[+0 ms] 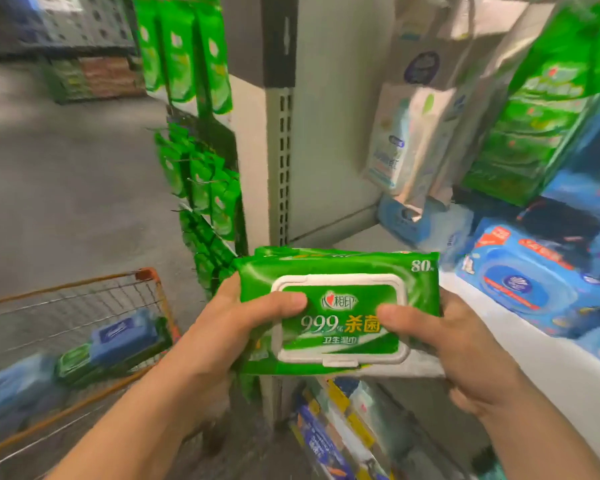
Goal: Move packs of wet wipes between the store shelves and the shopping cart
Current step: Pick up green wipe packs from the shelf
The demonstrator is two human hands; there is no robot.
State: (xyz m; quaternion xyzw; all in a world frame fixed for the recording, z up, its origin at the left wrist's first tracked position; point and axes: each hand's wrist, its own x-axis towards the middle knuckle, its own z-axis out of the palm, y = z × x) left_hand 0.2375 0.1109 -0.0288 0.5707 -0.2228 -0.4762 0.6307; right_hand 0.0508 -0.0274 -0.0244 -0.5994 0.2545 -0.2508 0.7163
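pack: green plastic wet-wipes pack with white flip lid, being held mid-air, centre frame, shelf at 2 o'clock
left hand: gripping pack's left end, thumb on top
right hand: gripping right end
cart: orange wire shopping cart at 8 o'clock, blue packs inside
tip: keeping pack level, both grips firm until it is resting down

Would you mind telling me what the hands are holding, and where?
Both hands, left and right, grip a green wipes pack by its short ends.
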